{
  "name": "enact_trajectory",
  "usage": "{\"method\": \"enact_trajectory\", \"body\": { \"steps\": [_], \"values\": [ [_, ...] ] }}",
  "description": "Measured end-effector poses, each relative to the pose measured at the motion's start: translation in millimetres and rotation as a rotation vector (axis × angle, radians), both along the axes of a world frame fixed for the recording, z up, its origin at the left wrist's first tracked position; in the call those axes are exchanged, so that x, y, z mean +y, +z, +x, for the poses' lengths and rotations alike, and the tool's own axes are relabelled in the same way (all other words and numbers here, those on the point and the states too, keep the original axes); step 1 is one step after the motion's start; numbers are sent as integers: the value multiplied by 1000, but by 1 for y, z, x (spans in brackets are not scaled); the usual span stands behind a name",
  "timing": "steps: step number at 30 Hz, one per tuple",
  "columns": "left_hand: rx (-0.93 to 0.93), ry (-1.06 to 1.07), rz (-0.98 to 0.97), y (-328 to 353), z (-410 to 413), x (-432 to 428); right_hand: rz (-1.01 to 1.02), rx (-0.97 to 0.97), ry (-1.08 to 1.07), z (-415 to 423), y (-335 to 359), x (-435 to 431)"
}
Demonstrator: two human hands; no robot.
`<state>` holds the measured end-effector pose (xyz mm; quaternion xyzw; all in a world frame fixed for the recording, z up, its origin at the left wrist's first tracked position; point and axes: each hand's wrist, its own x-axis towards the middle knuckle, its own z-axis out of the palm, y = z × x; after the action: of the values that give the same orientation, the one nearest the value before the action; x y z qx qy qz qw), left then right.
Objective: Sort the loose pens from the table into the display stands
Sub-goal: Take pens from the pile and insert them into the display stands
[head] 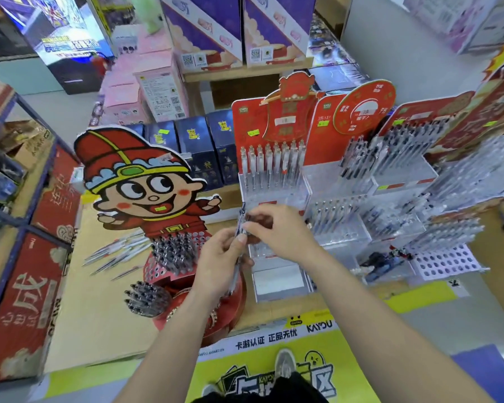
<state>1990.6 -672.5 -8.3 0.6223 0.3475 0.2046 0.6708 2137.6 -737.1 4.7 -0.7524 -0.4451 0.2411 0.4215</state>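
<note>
Head view: left grip [220, 258] curled round small pen bundle [241, 216], held upright before clear stand [274, 196]. Right grip [277, 228] pinches top of one pen in it. More loose pens [114, 254] on bench [99, 315], left. I judge pens light, stiff, slick; take mid-barrel, singly.

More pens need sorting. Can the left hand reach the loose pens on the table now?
Probably not yet: the left hand grips a pen bundle, and the red stand sits between it and the loose pens.
</note>
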Motion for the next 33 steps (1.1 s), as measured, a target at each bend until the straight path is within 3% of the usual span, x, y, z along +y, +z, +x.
{"method": "enact_trajectory", "body": {
  "steps": [3,7,13,19,27,33],
  "values": [
    [-10,-7,-43,-4,-28,12,25,55,-20,-23,4,2],
    [108,29,89,-16,-80,37,103,127,-108,-50,11,6],
    [165,79,-32,-41,-158,60,182,90,-158,-92,8,3],
    [183,-7,-26,-54,-180,58,19,-57,-158,-116,-25,7],
    [214,-61,-49,-60,-182,59,-178,-84,-104,-118,-64,12],
    [227,-61,-70,-63,-179,54,-195,-71,-88,-118,-73,12]
  ]
}}
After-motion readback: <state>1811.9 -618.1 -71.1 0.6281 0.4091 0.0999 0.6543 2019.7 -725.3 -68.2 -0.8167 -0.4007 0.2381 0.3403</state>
